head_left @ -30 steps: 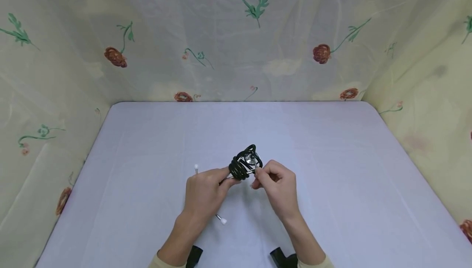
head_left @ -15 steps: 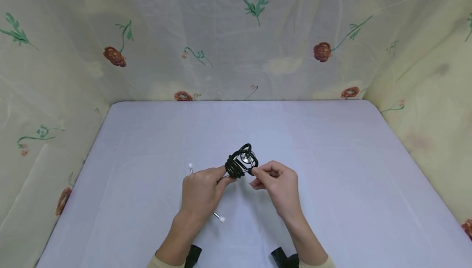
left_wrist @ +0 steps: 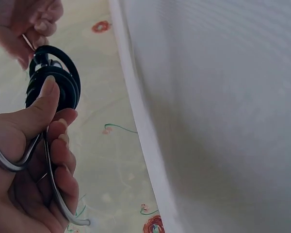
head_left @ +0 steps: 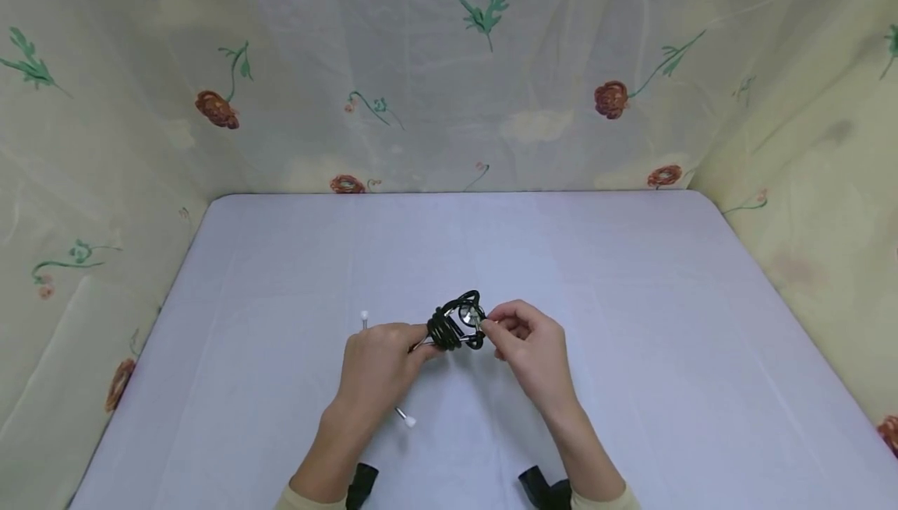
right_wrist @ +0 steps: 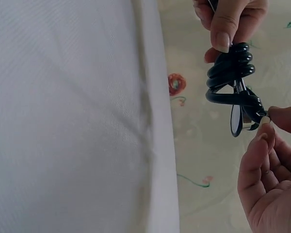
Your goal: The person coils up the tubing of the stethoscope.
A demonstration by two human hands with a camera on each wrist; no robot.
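Note:
A stethoscope with black tubing (head_left: 443, 331) wound in tight coils is held up over the table between both hands. My left hand (head_left: 382, 362) grips its metal ear tubes just below the coils, thumb lying against the tubing in the left wrist view. White ear tips (head_left: 410, 421) stick out on either side of that hand. At the other end the shiny round chest piece (head_left: 468, 315) sits inside a loop of tubing. My right hand (head_left: 535, 354) pinches the stethoscope at this end between thumb and index finger; the right wrist view shows the fingertips (right_wrist: 266, 121) at the tubing's end.
A white cloth covers the table (head_left: 631, 284). Flower-printed curtains (head_left: 540, 81) hang behind it and along both sides. Black wrist devices (head_left: 543, 490) show by each forearm at the front edge.
Both hands keep their hold. The coiled stethoscope has shifted a little left, and then slightly nearer to me, with the left hand moving along.

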